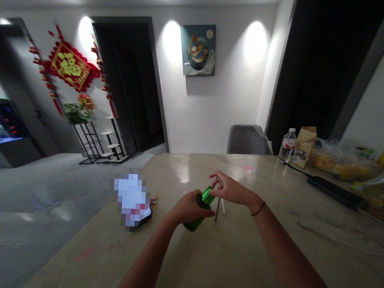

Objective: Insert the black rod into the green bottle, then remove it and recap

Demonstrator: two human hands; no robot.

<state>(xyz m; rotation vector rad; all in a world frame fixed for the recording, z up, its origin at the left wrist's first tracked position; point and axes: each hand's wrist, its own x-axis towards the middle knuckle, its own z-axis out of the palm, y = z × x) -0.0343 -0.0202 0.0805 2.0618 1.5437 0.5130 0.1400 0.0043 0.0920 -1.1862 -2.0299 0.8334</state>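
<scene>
My left hand (187,208) is wrapped around a dark green cylindrical container (193,225), which tilts over the tabletop (223,260). At its dark round mouth is a shiny bright green piece (207,195); whether it is part of the container or a separate thing, I cannot tell. The fingertips of my right hand (231,189) are closed on that green piece, with the index finger raised. Just below the right hand lie a thin dark stick (217,210) and a short white stick (223,206).
A phone (145,217) with a blurred-out screen stands at the left. On the right are a water bottle (288,144), a paper bag (304,146), plastic bags of food (341,165) and a long black object (335,191) with a cable. A grey chair (248,140) stands beyond the far edge.
</scene>
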